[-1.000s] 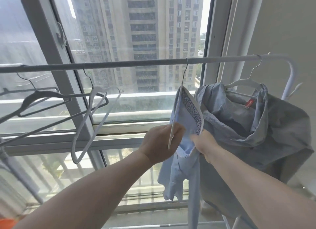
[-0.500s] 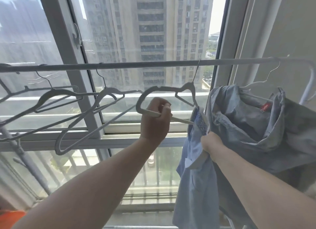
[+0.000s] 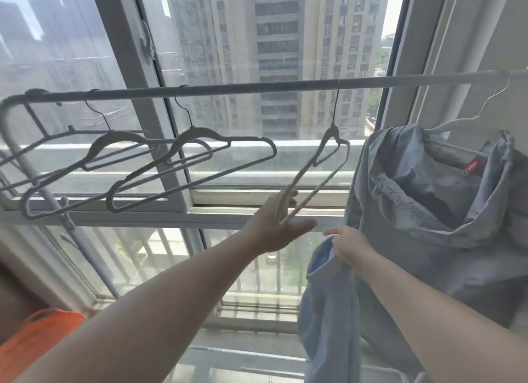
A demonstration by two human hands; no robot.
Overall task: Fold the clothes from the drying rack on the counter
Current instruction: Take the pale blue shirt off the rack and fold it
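So far, one pale blue cotton shirt (image 3: 328,311) is off its grey hanger (image 3: 320,171), bunched in the right hand (image 3: 350,247); the left hand (image 3: 278,228), fingers loosened, touches that hanger. Another grey-blue garment (image 3: 428,225) hangs on the metal rail (image 3: 257,87) (no folding yet).

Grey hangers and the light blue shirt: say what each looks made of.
Grey hangers: probably plastic with a matte, velvety flocked coat and thin wire hooks; no shine shows. Light blue shirt in the right hand: thin woven cloth, likely cotton, hanging limp.

Drying rack rail (image 3: 257,87), three bare hangers (image 3: 197,165), grey garment (image 3: 445,211) seemingly on a fourth
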